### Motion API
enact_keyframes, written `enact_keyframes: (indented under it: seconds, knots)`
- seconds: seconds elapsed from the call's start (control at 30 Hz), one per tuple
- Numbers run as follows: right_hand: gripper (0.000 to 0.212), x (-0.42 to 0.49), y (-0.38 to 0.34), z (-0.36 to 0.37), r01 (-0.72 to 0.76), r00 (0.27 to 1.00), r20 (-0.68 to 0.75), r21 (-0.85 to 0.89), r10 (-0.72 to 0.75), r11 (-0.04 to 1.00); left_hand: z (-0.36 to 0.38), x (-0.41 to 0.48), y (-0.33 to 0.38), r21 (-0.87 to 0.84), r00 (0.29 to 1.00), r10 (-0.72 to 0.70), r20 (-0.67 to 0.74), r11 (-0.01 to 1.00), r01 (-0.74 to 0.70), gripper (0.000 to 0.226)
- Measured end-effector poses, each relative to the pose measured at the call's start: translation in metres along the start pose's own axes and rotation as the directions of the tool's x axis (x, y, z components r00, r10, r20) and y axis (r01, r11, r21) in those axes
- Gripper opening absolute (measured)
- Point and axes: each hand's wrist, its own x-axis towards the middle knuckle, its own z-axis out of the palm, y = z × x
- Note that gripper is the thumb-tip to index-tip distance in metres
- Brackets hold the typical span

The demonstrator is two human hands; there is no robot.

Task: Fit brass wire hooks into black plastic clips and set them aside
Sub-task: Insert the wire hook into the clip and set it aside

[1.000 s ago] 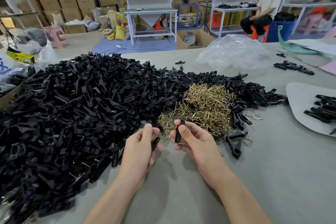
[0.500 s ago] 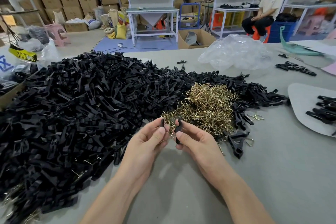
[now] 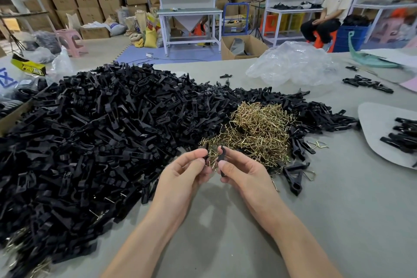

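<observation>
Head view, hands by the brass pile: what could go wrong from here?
1. The right hand pinches a black clip and the left hand a small black piece beside the brass hook pile; a slip would likely drop a part into that tangle.
2. The hooks look interlocked, so pulling one may drag out several.
3. The loose clip heap lies close, so finished clips could get mixed in.

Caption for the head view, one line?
Left hand and right hand each pinch a black clip over the grey table, beside the black clip heap and brass hook pile.
</observation>
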Motion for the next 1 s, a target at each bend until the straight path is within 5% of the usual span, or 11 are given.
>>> enact_keyframes:
  seconds: [0.23,0.5,0.63,1.0]
  knots:
    - [0.031,-0.0017,-0.0034,-0.0008,0.043,0.999,-0.029,0.009,-0.043,0.999,-0.0019,-0.006,-0.0046,0.403,0.977,0.155,0.146,0.893,-0.202,0.031]
    - [0.032,-0.0019,-0.0041,-0.0009,0.042,0.999,-0.033,-0.017,-0.042,0.999,0.0007,-0.0064,-0.0037,0.424,0.969,0.209,0.133,0.871,-0.246,0.026]
    - [0.033,-0.0032,-0.003,0.0012,0.023,1.0,-0.004,-0.071,-0.023,0.997,-0.0007,-0.0072,-0.0044,0.548,0.948,0.284,0.143,0.775,-0.314,0.033]
    - [0.04,-0.0088,-0.0087,0.0029,0.091,0.996,0.015,-0.206,-0.09,0.974,-0.0016,-0.0072,-0.004,0.473,0.94,0.33,0.085,0.817,-0.33,0.016]
